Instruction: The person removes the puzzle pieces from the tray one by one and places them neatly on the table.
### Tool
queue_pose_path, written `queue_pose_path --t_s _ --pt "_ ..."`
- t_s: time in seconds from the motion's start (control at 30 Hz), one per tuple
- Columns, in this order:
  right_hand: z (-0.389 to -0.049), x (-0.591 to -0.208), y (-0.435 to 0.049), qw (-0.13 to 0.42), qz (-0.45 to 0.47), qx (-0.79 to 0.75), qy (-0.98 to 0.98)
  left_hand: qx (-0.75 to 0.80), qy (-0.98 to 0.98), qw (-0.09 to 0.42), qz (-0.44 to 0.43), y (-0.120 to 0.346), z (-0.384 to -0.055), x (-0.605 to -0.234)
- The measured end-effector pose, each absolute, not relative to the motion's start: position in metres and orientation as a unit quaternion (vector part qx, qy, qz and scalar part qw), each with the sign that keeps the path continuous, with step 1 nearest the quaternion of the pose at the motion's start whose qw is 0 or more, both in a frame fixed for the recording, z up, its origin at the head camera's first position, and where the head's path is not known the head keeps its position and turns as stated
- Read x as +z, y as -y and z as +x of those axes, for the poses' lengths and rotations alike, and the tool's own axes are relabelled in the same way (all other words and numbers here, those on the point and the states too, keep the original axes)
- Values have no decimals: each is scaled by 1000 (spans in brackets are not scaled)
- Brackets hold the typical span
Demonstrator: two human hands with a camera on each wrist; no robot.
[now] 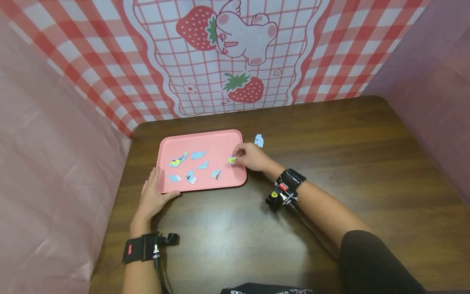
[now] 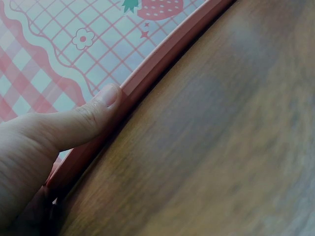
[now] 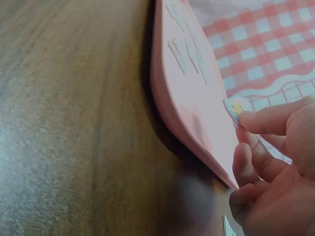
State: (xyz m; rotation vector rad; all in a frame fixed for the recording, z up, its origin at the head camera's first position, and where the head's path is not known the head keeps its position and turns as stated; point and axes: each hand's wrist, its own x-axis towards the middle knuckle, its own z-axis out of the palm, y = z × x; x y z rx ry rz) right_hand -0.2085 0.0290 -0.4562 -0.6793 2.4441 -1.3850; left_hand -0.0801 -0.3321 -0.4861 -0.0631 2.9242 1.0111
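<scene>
My right hand pinches a small jagged picture piece, yellow and light blue, between thumb and fingers over the right side of a pink tray. In the right wrist view this piece sticks out past the fingertips. My left hand rests on the tray's near left corner, fingers extended along the left side. Its thumb presses on the front rim. Several flat pieces lie apart on the tray, among them a yellow-marked one and one with a red mark.
A light blue piece lies on the wooden table, just right of the tray. A small yellow patch shows beside the right wrist camera. Behind the table hangs a checked strawberry cloth; a pink curtain borders the left.
</scene>
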Motion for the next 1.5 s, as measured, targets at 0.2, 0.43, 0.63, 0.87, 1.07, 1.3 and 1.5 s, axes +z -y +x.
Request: queue_pose_path --t_s 0.2,0.43,0.63,0.87,1.07,1.3,1.5 --pt "-214 -454 -37 104 -200 -494 -840 327 -944 26 -20 332 -79 -486" --pt "-222 -453 -50 85 -174 -492 -848 327 -944 23 -20 332 -80 -486" --pt "-231 -454 -61 62 -155 -496 -852 328 -944 20 -16 333 -80 -487" --pt "-242 -452 -77 55 -134 -472 -869 330 -943 25 -19 333 -79 -488" --pt "-250 -452 -94 56 -109 -464 -877 327 -945 20 -14 332 -80 -486" --pt "-257 -457 -111 56 -88 -452 -886 325 -945 19 -15 333 -79 -485" --pt "-261 -462 -125 44 -65 -438 -896 325 -946 13 -9 334 -80 -488"
